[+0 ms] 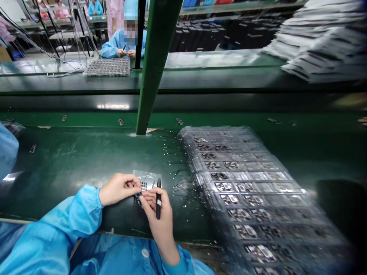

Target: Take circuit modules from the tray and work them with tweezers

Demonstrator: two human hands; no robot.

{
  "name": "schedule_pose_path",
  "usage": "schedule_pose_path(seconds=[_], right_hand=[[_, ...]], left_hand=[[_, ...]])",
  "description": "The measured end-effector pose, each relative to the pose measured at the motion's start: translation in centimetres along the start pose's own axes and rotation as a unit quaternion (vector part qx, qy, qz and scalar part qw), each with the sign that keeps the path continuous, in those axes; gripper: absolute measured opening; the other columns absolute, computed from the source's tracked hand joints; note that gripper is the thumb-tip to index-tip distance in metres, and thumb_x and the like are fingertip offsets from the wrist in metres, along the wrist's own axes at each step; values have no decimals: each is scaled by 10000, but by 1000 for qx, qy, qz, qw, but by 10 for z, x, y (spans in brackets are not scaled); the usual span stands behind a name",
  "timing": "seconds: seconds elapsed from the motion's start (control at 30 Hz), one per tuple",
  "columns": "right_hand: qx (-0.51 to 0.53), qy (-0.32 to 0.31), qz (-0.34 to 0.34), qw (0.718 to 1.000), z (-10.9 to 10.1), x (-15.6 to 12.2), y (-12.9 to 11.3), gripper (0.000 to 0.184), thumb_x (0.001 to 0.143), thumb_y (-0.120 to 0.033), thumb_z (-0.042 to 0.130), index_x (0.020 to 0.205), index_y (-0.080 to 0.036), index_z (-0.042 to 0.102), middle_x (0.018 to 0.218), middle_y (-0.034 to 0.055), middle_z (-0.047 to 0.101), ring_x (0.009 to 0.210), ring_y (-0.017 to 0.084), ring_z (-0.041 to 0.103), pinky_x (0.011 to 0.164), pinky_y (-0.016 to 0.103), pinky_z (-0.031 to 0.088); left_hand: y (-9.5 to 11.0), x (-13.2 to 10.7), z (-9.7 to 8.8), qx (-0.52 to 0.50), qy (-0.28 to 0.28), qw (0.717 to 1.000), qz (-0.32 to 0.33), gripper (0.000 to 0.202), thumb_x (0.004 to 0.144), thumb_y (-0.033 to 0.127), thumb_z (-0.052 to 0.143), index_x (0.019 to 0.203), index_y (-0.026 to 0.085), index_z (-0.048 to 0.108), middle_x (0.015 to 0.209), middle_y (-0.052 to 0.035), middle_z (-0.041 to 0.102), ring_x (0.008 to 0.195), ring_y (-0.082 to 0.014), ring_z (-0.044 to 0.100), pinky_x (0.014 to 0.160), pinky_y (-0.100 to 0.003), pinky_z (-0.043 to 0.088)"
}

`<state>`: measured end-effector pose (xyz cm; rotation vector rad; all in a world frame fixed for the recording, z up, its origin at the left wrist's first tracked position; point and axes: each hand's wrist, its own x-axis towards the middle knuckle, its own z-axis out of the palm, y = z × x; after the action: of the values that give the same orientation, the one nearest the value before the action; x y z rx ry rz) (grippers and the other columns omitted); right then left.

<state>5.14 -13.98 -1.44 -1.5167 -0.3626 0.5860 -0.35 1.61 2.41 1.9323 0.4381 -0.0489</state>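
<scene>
Between the fingertips of both hands is a small dark circuit board [138,197]. My left hand [120,188] pinches its upper left side, fingers closed. My right hand [160,214] grips its right side with thumb and fingertips, while black tweezers [158,202] are tucked upright among the same fingers, points away from me. Under the hands lies a clear sheet [155,176] bearing small black square pieces [144,185]. A thin dark wire runs over the sheet; the fingers hide where it ends.
To the right, a stack of clear compartment trays [243,172] holds many small boards. Thin black wires [183,187] lie loose beside it. A green post [156,65] rises from the bench. Small parts [120,122] dot the far strip. A co-worker [126,42] sits opposite; a blue sleeve [8,149] shows at left.
</scene>
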Motion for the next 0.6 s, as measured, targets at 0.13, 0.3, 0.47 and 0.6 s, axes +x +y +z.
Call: schedule_pose_path(seconds=[0.13, 0.3, 0.47, 0.6], right_hand=[[9, -13, 8, 1000, -1, 1, 0, 281, 772, -324, 665, 928, -180, 481, 831, 43, 646, 739, 143, 646, 675, 241, 546], [18, -9, 25, 999, -7, 5, 2, 319, 733, -369, 695, 908, -176, 511, 808, 42, 644, 723, 150, 646, 682, 241, 541], [24, 11, 19, 999, -8, 9, 9, 384, 680, -394, 725, 905, -172, 506, 794, 46, 637, 732, 162, 650, 697, 247, 542], [28, 21, 44, 998, -6, 9, 8, 458, 655, -433, 738, 937, -163, 499, 810, 42, 646, 752, 161, 655, 737, 249, 535]], left_hand=[[-1, -1, 1, 33, 19, 999, 25, 107, 799, 249, 610, 782, 156, 659, 675, 15, 643, 574, -86, 537, 575, -178, 426], [-2, -3, 5, 86, 21, 991, 97, 73, 800, 220, 630, 803, 168, 681, 726, -6, 668, 607, -93, 574, 596, -171, 449], [-6, -3, 11, 121, 46, 983, 127, 90, 813, 246, 634, 824, 170, 682, 741, -21, 679, 662, -106, 605, 615, -164, 465], [-6, -4, 13, 153, 54, 977, 136, 120, 842, 263, 604, 860, 170, 678, 777, -18, 688, 705, -103, 622, 648, -158, 471]])
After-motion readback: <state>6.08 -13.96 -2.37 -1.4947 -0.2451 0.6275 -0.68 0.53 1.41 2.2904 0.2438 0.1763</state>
